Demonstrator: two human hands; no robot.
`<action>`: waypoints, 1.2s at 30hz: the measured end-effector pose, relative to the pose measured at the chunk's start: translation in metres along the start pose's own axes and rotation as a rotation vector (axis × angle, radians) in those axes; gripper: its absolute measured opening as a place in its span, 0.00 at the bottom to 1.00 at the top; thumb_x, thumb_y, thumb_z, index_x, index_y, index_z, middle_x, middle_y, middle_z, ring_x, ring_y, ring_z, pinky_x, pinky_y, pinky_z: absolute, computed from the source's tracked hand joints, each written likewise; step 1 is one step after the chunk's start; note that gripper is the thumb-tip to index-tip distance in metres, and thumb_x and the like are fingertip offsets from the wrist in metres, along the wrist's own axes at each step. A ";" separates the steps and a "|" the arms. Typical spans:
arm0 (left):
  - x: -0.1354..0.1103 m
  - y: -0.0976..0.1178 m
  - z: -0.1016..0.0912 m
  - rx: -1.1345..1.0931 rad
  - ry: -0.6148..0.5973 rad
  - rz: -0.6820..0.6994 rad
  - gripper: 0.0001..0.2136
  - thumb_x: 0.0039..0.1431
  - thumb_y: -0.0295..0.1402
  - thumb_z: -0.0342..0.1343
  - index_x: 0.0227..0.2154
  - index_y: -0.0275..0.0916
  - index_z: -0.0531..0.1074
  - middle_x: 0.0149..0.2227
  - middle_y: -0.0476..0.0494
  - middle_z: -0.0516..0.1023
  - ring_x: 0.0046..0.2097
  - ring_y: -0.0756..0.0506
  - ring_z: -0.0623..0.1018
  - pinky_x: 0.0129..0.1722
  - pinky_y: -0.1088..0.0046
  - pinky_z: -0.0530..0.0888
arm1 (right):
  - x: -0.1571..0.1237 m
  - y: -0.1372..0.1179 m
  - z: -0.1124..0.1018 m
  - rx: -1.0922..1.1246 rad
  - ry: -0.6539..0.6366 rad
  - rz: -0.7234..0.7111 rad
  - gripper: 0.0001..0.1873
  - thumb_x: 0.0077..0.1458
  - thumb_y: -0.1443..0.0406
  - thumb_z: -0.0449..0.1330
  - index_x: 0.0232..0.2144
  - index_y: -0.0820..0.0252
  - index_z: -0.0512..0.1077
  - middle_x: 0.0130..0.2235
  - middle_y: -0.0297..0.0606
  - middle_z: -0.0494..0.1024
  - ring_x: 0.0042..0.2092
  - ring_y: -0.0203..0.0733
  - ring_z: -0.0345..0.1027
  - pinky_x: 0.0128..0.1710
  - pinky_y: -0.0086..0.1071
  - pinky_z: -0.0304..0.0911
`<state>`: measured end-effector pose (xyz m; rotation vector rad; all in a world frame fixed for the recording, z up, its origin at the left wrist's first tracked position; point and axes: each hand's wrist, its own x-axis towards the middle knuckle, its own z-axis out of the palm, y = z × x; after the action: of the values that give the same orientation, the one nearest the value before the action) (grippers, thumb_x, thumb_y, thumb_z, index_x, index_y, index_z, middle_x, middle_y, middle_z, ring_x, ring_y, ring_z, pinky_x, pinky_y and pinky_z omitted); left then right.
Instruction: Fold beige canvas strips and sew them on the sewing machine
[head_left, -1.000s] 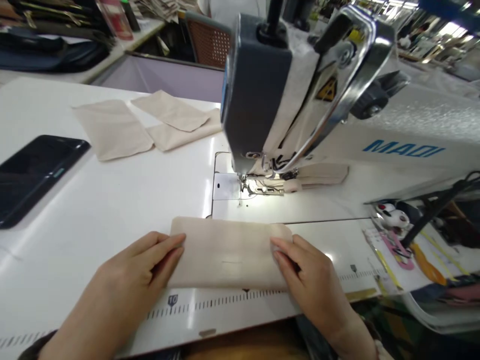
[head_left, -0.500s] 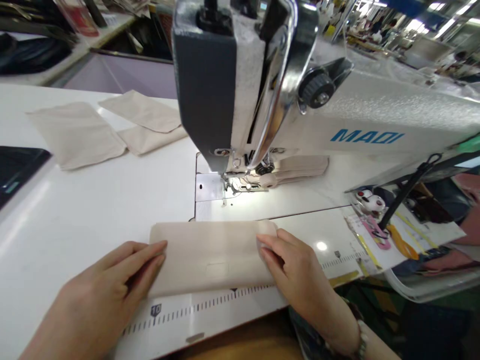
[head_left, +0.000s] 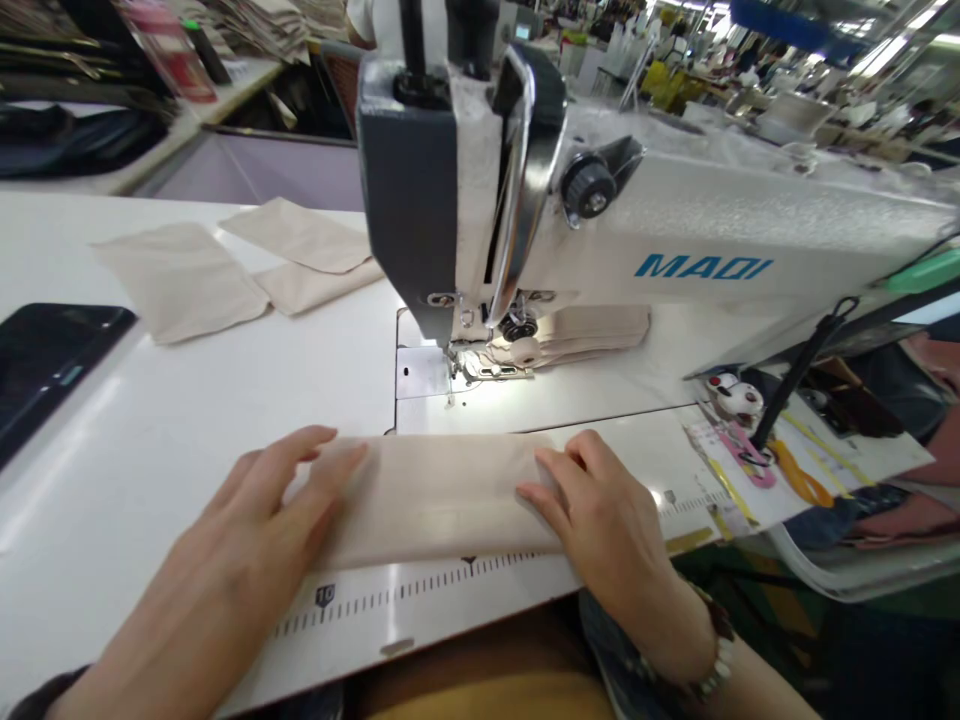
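Note:
A folded beige fabric piece (head_left: 442, 500) lies flat at the front of the sewing machine bed, across the printed ruler strip. My left hand (head_left: 247, 540) is at its left end, fingers spread, the thumb resting on the cloth and slightly blurred. At the other end, my right hand (head_left: 600, 520) pinches the edge of the fabric between thumb and fingers. Beyond the cloth stands the sewing machine (head_left: 420, 200), its lit presser foot (head_left: 472, 365) over the metal plate. More folded beige pieces (head_left: 592, 330) lie behind the foot, under the machine arm.
Loose beige fabric pieces (head_left: 187, 285) rest on the table at back left, near a black phone-like device (head_left: 60, 350). To the right are thread snips with an orange handle (head_left: 802, 475), a pink tool (head_left: 750, 460) and a clear bin (head_left: 817, 560) of cloth.
My left hand has loosened its pinch and spread its fingers over the left end of the fabric. The small rectangular mark on the cloth no longer shows. The camera view has shifted slightly.

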<state>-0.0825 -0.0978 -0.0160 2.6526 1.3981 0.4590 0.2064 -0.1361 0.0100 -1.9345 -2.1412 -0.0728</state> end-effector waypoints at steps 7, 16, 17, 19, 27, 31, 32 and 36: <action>0.037 0.025 -0.017 -0.018 -0.140 0.347 0.20 0.62 0.22 0.32 0.51 0.39 0.63 0.51 0.42 0.69 0.51 0.46 0.69 0.49 0.66 0.70 | 0.018 -0.011 -0.004 0.231 -0.126 -0.532 0.15 0.56 0.76 0.46 0.41 0.64 0.69 0.45 0.43 0.71 0.49 0.40 0.61 0.50 0.34 0.59; 0.040 0.065 0.005 0.216 -0.113 0.144 0.23 0.61 0.43 0.43 0.51 0.29 0.62 0.47 0.32 0.67 0.49 0.36 0.66 0.48 0.55 0.66 | 0.005 -0.038 0.028 0.070 0.005 -0.381 0.24 0.56 0.56 0.54 0.51 0.66 0.63 0.50 0.51 0.65 0.53 0.55 0.54 0.52 0.50 0.52; 0.038 0.064 0.008 0.208 -0.081 0.141 0.24 0.62 0.44 0.41 0.52 0.30 0.60 0.50 0.32 0.65 0.52 0.36 0.64 0.50 0.54 0.64 | 0.002 -0.037 0.031 0.066 0.008 -0.375 0.24 0.57 0.57 0.53 0.52 0.64 0.62 0.54 0.50 0.63 0.56 0.56 0.50 0.54 0.52 0.49; 0.034 0.059 0.013 0.217 -0.058 0.138 0.26 0.62 0.46 0.37 0.54 0.31 0.59 0.56 0.31 0.60 0.57 0.35 0.60 0.53 0.55 0.62 | -0.001 -0.034 0.034 0.059 -0.016 -0.366 0.23 0.58 0.56 0.50 0.53 0.62 0.62 0.57 0.48 0.59 0.59 0.55 0.45 0.55 0.53 0.45; 0.010 0.014 0.004 0.398 -0.003 0.048 0.36 0.60 0.53 0.32 0.55 0.22 0.56 0.58 0.24 0.56 0.59 0.33 0.58 0.54 0.54 0.60 | 0.001 -0.033 0.036 0.049 -0.028 -0.349 0.23 0.59 0.56 0.48 0.53 0.60 0.63 0.57 0.47 0.61 0.60 0.56 0.45 0.54 0.58 0.43; 0.001 0.027 -0.007 0.392 0.091 0.155 0.22 0.65 0.37 0.36 0.54 0.25 0.57 0.56 0.26 0.62 0.56 0.35 0.64 0.52 0.57 0.64 | 0.000 -0.035 0.037 0.092 -0.004 -0.339 0.22 0.57 0.57 0.51 0.51 0.60 0.64 0.56 0.49 0.61 0.60 0.57 0.46 0.53 0.58 0.46; 0.002 0.035 -0.009 0.341 0.056 0.246 0.19 0.64 0.31 0.36 0.54 0.28 0.58 0.54 0.30 0.65 0.54 0.39 0.67 0.51 0.61 0.65 | 0.000 -0.035 0.036 0.112 0.004 -0.324 0.22 0.56 0.57 0.53 0.51 0.60 0.64 0.55 0.50 0.62 0.60 0.58 0.46 0.53 0.58 0.47; 0.030 0.049 -0.014 0.193 -0.100 0.284 0.16 0.64 0.33 0.40 0.50 0.32 0.62 0.44 0.37 0.73 0.45 0.42 0.72 0.46 0.62 0.70 | 0.003 -0.031 0.023 0.186 -0.008 -0.297 0.21 0.57 0.58 0.52 0.49 0.64 0.65 0.49 0.51 0.68 0.55 0.56 0.54 0.53 0.59 0.44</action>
<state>-0.0324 -0.1020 0.0153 2.9992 1.0923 0.2203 0.1722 -0.1318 -0.0069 -1.5099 -2.3329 0.0774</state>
